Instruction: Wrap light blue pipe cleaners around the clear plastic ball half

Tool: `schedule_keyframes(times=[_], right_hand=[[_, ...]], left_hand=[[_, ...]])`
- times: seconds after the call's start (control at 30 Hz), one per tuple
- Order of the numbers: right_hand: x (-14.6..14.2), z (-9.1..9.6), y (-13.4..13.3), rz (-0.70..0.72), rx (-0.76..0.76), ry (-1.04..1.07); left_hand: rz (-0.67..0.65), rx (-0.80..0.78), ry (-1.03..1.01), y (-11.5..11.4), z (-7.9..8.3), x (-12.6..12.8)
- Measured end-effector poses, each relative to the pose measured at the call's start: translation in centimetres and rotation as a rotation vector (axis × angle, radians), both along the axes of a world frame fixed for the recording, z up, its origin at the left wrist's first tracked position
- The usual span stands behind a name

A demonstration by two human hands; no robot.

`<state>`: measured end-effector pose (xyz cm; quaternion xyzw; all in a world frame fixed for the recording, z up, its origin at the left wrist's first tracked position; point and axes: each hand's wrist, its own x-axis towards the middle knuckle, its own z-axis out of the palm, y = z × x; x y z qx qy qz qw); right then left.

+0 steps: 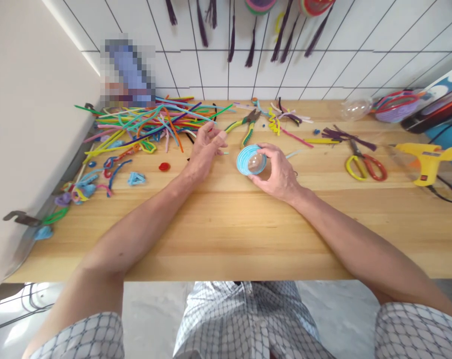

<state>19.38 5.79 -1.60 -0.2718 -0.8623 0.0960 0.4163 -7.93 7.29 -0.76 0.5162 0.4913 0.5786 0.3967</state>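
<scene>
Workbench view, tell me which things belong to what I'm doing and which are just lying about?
Seemingly in use:
blue coiled cup, held in the right hand
clear round piece seen within it
perhaps the coloured stems beside the left hand

Lying about:
pliers
scissors
yellow glue gun
red disc

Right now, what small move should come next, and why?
Probably bring the left hand to the blue coil's free side to steady it: only the right hand holds it, from its right side, while the left is apart from it, near the pliers.
</scene>
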Motion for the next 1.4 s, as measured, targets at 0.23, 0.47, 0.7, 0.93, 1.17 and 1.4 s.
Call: schedule_keyframes(times=[0.23, 0.47, 0.7, 0.93, 1.17, 1.4], right_hand=[[-0.2, 0.0, -0.1, -0.017, 0.045, -0.007], [-0.4, -0.1, -0.1, -0.034, 0.017, -0.038], [-0.3, -0.1, 0.0, -0.002, -0.01, -0.041], [-0.3, -0.2, 0.2, 0.025, 0.044, -0.03], [-0.4, -0.1, 0.2, 0.029, 0.082, -0.002], [-0.5, 0.0, 0.0, 0.022, 0.047, -0.044]], left_hand=[[-0.145, -0.076, -0.038, -1.0, 1.2, 0.6], [-0.45, 0.036, 0.14, -4.0, 1.8, 2.2], [-0.443, 0.022, 0.056, -3.3, 1.2, 2.4], [-0.467, -0.018, 0.017, -3.6, 1.6, 2.9], [-0.507, -0.099, -0.043, -1.9, 1.9, 1.7], [-0.453, -0.01, 0.056, -3.5, 1.9, 2.7]])
